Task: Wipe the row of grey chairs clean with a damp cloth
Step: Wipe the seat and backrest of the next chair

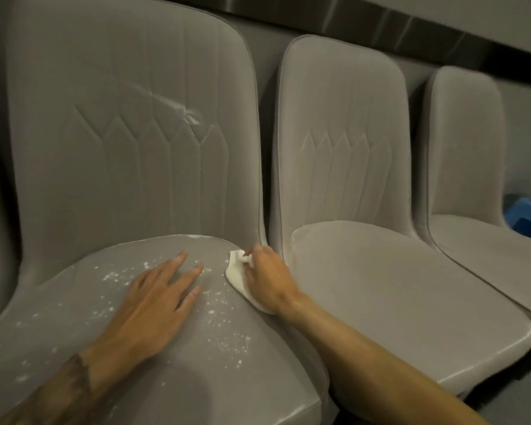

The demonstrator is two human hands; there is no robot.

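Grey chairs stand in a row by the wall; the nearest seat is flecked with white specks. Left hand lies flat and spread, likely bracing, while right hand pinches the cloth at the seat's 2 o'clock edge. Its long axis runs 11 to 5 o'clock, seemingly poised to sweep the specks.

Grey chairs — white-speckled seat — white cloth.
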